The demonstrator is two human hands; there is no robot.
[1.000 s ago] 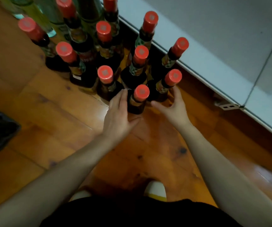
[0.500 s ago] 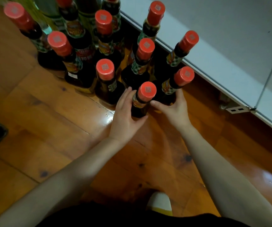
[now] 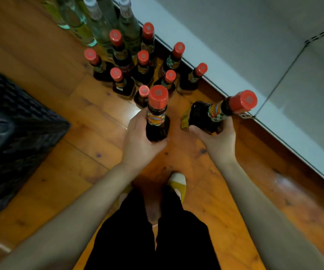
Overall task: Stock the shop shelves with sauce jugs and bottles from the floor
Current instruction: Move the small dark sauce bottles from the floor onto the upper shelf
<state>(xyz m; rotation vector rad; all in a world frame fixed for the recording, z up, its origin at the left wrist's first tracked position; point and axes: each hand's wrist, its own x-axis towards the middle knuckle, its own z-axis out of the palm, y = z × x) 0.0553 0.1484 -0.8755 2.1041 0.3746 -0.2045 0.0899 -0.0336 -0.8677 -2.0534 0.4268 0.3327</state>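
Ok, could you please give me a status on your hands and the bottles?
Left hand grips dark red-capped sauce bottle, upright. Right hand grips second red-capped sauce bottle, tilted toward grey metal shelf. Black woven crate at left, not obstructing.

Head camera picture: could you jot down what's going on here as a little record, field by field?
Left grip: hand curled round an upright sauce bottle
Right grip: hand holding a tilted sauce bottle, cap pointing towards the grey shelf
Wooden floor: cluster of red-capped bottles beside the shelf edge, clear bottles behind them
Far left: black crate
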